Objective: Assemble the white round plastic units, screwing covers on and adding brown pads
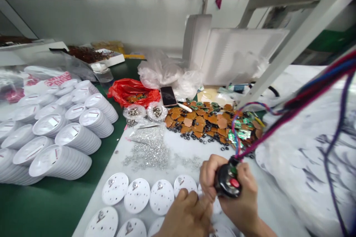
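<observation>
Discs (161,198) first: they're white, round and dotted with holes, sitting in rows on a pale board (97,183) at the front of the bench. The four at the left of the back row are easy to pick out, each with a little metal piece near its upper edge, and more sit in front, cut off by the bottom of the view.

Right hand (236,189) is wrapped round a black tool (228,181) with a red button, held over the right end of that back row. Red and blue wires (314,90) run from it up to the right. Left hand (187,213) is low over the discs just beside it, fingers bent, but I honestly can't tell if it's pinching anything, since its fingertips are hidden.

Behind the discs there's a spread of tiny silver bits (151,148), then a heap of brown boards (198,123) with black rings (204,140) along the near edge and some green boards (244,134) at the right end. A phone (168,96) lies just behind all that, next to a red bag (119,94). Off to the left, stacks of white shells (78,139) lean over on the green tabletop (41,207).
</observation>
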`<state>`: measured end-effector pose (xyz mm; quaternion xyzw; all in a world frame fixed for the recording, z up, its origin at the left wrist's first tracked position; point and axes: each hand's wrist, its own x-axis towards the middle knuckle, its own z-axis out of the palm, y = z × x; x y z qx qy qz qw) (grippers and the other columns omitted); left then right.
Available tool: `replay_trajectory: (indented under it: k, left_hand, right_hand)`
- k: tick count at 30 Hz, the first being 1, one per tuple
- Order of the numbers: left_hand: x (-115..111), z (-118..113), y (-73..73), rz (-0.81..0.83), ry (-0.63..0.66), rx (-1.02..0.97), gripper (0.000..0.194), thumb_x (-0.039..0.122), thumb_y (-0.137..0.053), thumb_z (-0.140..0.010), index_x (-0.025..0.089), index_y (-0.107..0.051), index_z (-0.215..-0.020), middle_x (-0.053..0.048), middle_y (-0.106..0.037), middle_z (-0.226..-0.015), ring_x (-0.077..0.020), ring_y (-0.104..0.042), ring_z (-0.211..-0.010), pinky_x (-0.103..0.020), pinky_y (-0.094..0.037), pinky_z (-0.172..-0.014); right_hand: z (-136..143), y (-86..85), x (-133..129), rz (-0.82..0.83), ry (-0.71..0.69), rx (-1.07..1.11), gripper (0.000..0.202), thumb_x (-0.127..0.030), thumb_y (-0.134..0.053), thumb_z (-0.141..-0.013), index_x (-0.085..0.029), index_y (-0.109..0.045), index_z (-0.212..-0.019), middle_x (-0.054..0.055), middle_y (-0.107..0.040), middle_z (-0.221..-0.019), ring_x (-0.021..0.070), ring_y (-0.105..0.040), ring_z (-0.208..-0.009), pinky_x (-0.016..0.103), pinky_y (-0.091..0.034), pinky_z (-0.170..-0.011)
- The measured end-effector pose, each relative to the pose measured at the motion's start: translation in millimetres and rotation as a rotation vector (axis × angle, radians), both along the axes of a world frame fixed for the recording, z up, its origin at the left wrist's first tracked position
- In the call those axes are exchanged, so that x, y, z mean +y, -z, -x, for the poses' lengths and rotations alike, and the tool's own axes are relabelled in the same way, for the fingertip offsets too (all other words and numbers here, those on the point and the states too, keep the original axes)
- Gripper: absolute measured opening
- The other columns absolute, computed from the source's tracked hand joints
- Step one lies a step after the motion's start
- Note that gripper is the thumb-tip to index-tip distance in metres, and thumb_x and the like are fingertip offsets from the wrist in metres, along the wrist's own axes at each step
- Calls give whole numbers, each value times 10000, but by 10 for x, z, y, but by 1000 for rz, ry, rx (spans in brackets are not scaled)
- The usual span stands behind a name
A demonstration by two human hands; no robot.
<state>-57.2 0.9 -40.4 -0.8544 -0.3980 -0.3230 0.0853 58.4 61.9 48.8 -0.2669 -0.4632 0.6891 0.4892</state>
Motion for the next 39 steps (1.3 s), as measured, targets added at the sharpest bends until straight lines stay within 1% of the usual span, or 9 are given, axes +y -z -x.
replay_trajectory:
  k: [3,6,10,16,21,25,29,33,39]
  left_hand:
    - [30,17,-87,10,-5,1,389,431,-452,-1046,158,-695,-911,22,-774,-909,-161,-527,-606,-366,-351,-548]
    - [58,148,-179,25,-11,-33,264,408,-527,-1020,221,-674,-905,63,-780,-1027,-172,-612,-745,-367,-423,-680]
    - [44,429,-128,170,-126,-15,156,286,-518,-1021,238,-666,-1036,-5,-744,-1220,-236,-654,-1057,-454,-444,-951]
    - [-1,594,65,368,-49,-128,143,216,-608,-931,248,-672,-1055,-24,-720,-1245,-261,-619,-1166,-545,-398,-1081]
    - [152,586,-263,447,-122,-256,271,66,-578,-909,239,-657,-1102,-39,-694,-1104,-261,-614,-1027,-537,-418,-961]
    - [373,543,-455,568,-118,-190,299,115,-725,-877,247,-669,-1139,-13,-695,-1011,-242,-604,-960,-471,-427,-908]
    - [561,471,-353,594,-111,-165,89,153,-758,-874,219,-720,-920,24,-710,-846,-204,-625,-862,-430,-412,-903]
    - [661,467,-220,582,-119,-147,184,57,-625,-926,208,-715,-873,12,-688,-814,-196,-610,-826,-414,-398,-875]
    - [603,545,-222,589,-91,-167,120,187,-652,-953,198,-624,-837,25,-648,-825,-188,-583,-824,-385,-404,-826]
  right_hand:
    - [-23,-215,34,-27,103,75,660,-797,-462,-841,-209,-631,-593,-7,-449,-428,132,-415,-400,259,-357,-397]
    - [-21,-311,113,-61,187,123,620,-743,-477,-858,-210,-641,-589,-6,-457,-429,133,-424,-395,261,-372,-397]
    - [72,-175,238,-63,163,139,613,-729,-474,-872,-205,-651,-607,-5,-479,-442,128,-439,-386,255,-369,-390]
    - [264,106,322,-37,136,99,605,-696,-464,-902,-193,-645,-619,4,-503,-448,120,-449,-386,244,-349,-394]
    - [235,-48,294,-62,135,120,616,-721,-469,-887,-198,-657,-622,-2,-491,-459,125,-454,-403,256,-372,-408]
    - [211,-217,284,-61,154,155,615,-725,-461,-880,-206,-650,-609,-10,-467,-442,123,-432,-398,263,-371,-409]
    - [222,-237,311,-52,192,159,611,-715,-453,-888,-212,-646,-600,-8,-465,-436,125,-428,-398,267,-373,-410]
    - [199,-226,331,-81,228,130,617,-720,-452,-888,-209,-638,-597,-5,-463,-440,129,-444,-400,271,-371,-410]
    - [148,-259,289,-66,231,144,648,-747,-416,-887,-212,-640,-598,-4,-458,-439,136,-453,-388,287,-369,-407]
